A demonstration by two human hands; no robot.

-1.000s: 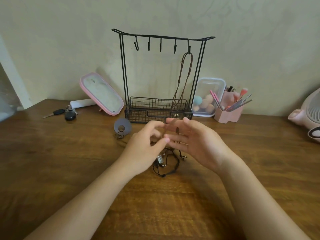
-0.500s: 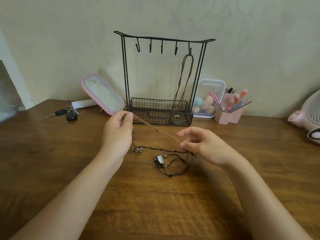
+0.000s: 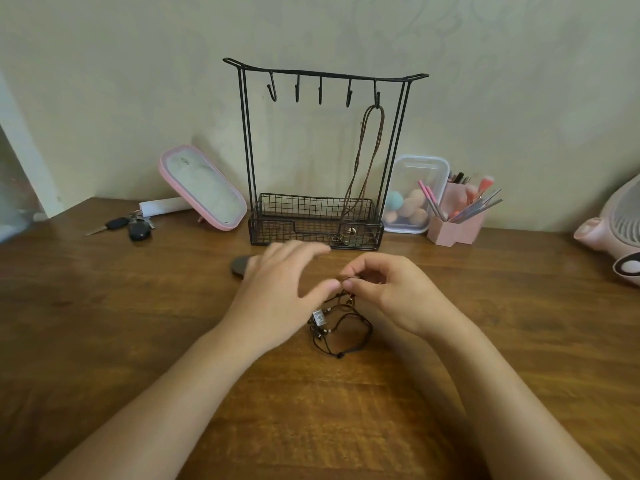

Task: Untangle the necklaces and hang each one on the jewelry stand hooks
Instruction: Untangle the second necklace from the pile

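A black wire jewelry stand point(image 3: 323, 76) with several hooks and a mesh basket stands against the wall. One brown cord necklace point(image 3: 367, 161) hangs from its rightmost hook, its pendant down in the basket. A tangle of black cord necklaces point(image 3: 341, 329) with small beads and a silver charm lies on the wooden table in front of me. My right hand point(image 3: 388, 292) pinches cords at the top of the tangle between thumb and fingers. My left hand point(image 3: 280, 289) hovers just left of it, blurred, fingers spread and its thumb tip near the pinched spot. A dark round pendant point(image 3: 240, 265) peeks out behind my left hand.
A pink-framed mirror point(image 3: 202, 188) leans left of the stand, with keys point(image 3: 130, 225) beside it. A clear box of sponges point(image 3: 414, 195) and a pink brush holder point(image 3: 455, 225) sit to the right. A pink fan point(image 3: 616, 230) is at the far right edge.
Half a second ago my hands held a brown cord stretched between them. Now both hands have come together over the tangle, and my left hand has let go and spread.
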